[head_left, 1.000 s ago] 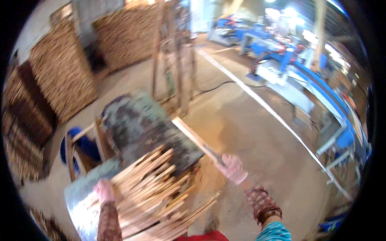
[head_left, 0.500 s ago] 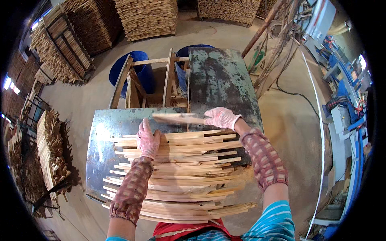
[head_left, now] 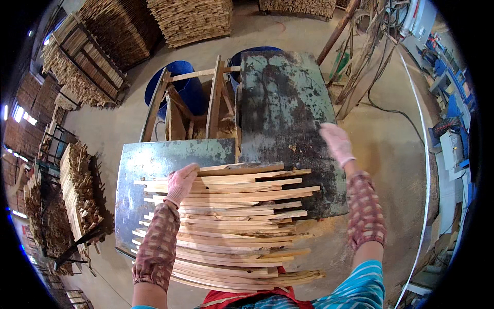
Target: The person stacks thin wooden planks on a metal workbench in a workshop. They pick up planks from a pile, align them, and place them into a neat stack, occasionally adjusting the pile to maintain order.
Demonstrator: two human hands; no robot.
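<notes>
A row of pale wooden slats (head_left: 242, 194) lies side by side across the metal tabletop, running from its middle toward my body. At the far edge of that row is a darker-edged wooden slat (head_left: 242, 169). My left hand (head_left: 182, 183), in a pinkish work glove, has its fingers closed at this slat's left end. Out to the right, over the dark right part of the top, my right hand (head_left: 337, 143) holds nothing. Its gloved fingers are stretched out, slightly blurred by motion. Checked sleeve covers wrap both forearms.
The worn metal top (head_left: 288, 103) extends farther away on the right. Beside it stand a wooden frame (head_left: 213, 98) and a blue barrel (head_left: 193, 95). Stacked slats (head_left: 190, 20) rise at the back, a bundle (head_left: 80, 201) lies left, and blue machinery (head_left: 450, 123) lines the right.
The slat that my right hand held raised now lies along the row's far edge. My right hand has let go and moved right; my left hand has shifted slightly left, fingers turned rightward.
</notes>
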